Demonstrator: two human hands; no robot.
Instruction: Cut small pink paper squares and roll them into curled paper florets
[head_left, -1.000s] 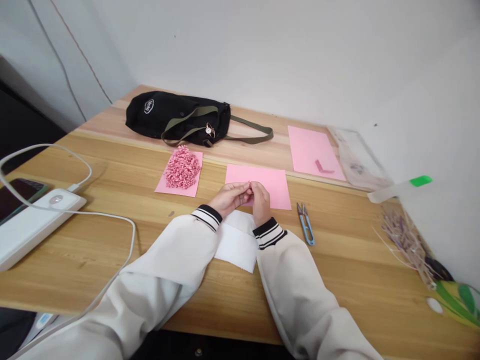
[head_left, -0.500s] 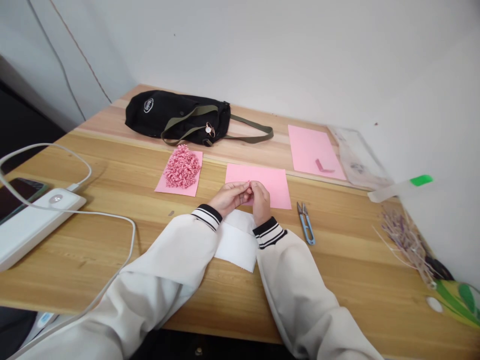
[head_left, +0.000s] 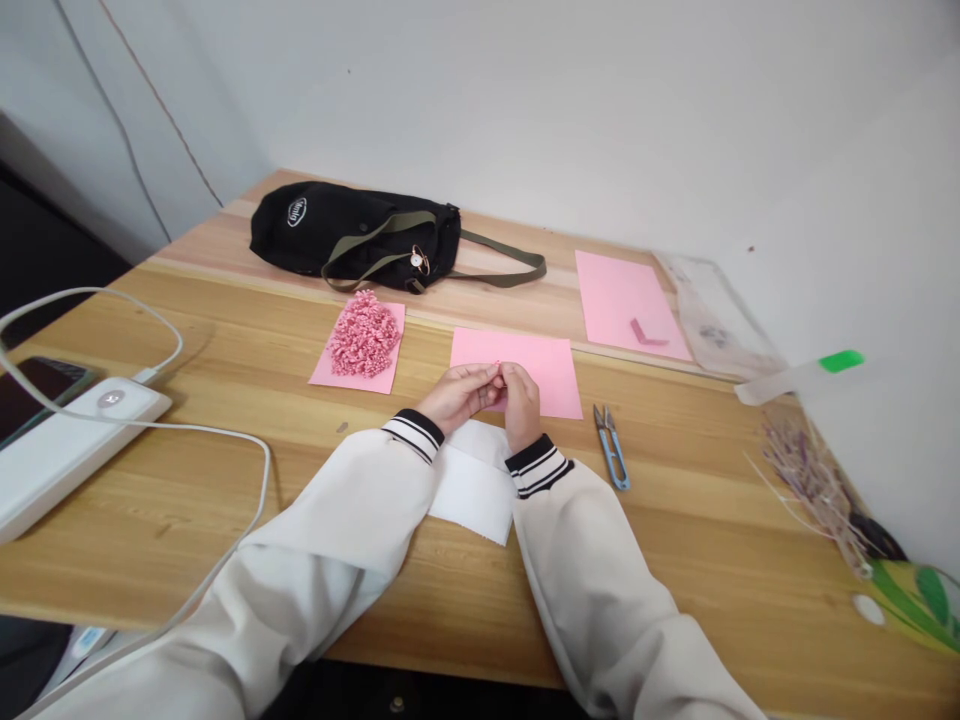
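Over the middle of the table, my left hand (head_left: 463,393) and my right hand (head_left: 521,405) meet at the fingertips, both pinched closed. A tiny bit of pink or red shows between the fingers, too small to name. Behind them lies a flat pink paper sheet (head_left: 546,378), partly covered by the hands. Under my wrists is a folded white paper (head_left: 476,490). To the left, a bunch of small pink beaded stamens (head_left: 365,338) rests on a pink card (head_left: 324,373). Blue-handled thread snips (head_left: 613,452) lie to the right of my right hand.
A black bag (head_left: 337,225) with a watch (head_left: 418,260) on it lies at the back. Another pink sheet (head_left: 615,285) holds a small folded pink strip (head_left: 646,333). At left are a power strip (head_left: 90,440), a cable and a phone (head_left: 41,395). Dried stems (head_left: 814,480) lie at right.
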